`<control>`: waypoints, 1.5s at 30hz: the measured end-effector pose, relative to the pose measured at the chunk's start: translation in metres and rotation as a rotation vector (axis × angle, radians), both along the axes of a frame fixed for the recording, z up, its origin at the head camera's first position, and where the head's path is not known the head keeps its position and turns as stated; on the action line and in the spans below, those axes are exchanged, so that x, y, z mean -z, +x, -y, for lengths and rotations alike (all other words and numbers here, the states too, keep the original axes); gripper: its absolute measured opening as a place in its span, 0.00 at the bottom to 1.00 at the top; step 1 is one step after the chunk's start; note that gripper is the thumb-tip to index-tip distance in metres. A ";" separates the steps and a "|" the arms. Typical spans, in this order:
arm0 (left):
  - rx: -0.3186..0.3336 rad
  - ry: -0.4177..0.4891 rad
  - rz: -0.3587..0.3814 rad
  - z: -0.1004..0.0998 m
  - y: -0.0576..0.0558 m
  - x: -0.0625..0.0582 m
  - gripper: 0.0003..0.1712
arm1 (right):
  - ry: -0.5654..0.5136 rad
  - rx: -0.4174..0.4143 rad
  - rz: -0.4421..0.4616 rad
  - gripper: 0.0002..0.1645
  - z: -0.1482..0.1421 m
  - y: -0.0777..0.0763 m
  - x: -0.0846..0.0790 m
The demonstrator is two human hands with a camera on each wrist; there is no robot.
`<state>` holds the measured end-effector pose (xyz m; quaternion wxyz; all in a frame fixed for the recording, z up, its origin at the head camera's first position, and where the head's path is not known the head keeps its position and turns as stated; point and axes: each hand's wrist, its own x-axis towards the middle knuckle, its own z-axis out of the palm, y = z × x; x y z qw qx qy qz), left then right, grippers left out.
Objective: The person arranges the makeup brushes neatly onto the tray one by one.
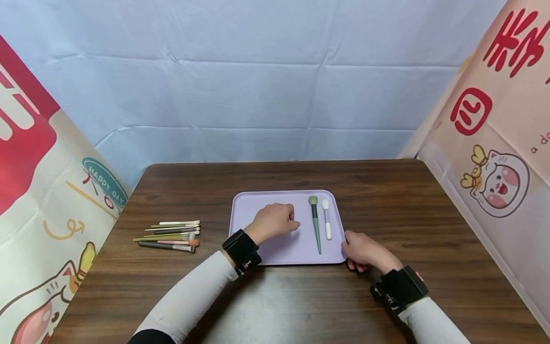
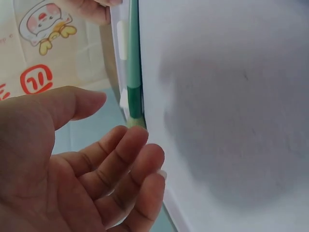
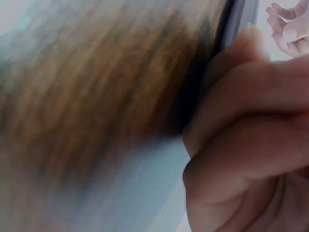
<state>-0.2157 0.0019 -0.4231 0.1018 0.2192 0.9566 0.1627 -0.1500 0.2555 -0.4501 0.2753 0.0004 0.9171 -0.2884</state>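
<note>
A lavender tray (image 1: 253, 203) lies at the middle of the brown wood-grain bench (image 1: 266, 306), its long sides at far and near. Two makeup brushes rest on its right half, bristles to the far side: a green brush (image 1: 315, 224) and, just right of it, a shorter white brush (image 1: 327, 222) (its handle is grey next to the bristles). The left hand (image 1: 274, 222) hangs over the tray, left of the green brush, its fingers loosely bent and the thumb held apart, with nothing between them. The right hand (image 1: 367, 251) pinches the tray's right edge by the near corner, thumb side at the rim (the lower fingers are curled and partly hidden). On the left of the bench, well apart from the tray, lies a bunch of brushes (image 1: 172, 237), side by side, heads to the right. A pale blue cloth (image 1: 258, 95) hangs at the far side.
</note>
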 end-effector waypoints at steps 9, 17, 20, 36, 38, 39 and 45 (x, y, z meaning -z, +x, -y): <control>-0.001 -0.004 -0.066 0.024 0.005 -0.001 0.16 | 0.013 -0.009 0.004 0.08 0.003 -0.002 0.000; 0.007 -0.028 -0.080 0.037 0.009 -0.003 0.16 | -0.003 -0.003 0.006 0.08 0.001 0.000 0.000; -0.001 -0.034 -0.088 0.044 0.011 -0.002 0.16 | -0.004 -0.004 0.006 0.08 0.001 0.000 0.000; -0.005 -0.065 -0.126 0.090 0.016 0.005 0.18 | -0.009 -0.011 0.002 0.08 0.000 -0.001 0.000; -0.002 -0.064 -0.125 0.096 0.018 0.006 0.19 | -0.009 -0.011 -0.005 0.08 0.000 -0.001 0.000; -0.005 -0.059 -0.124 0.099 0.019 0.006 0.19 | -0.008 -0.013 -0.008 0.08 0.000 -0.001 0.001; -0.032 -0.066 -0.122 0.119 0.025 0.007 0.22 | -0.002 -0.021 -0.019 0.08 0.000 -0.002 0.002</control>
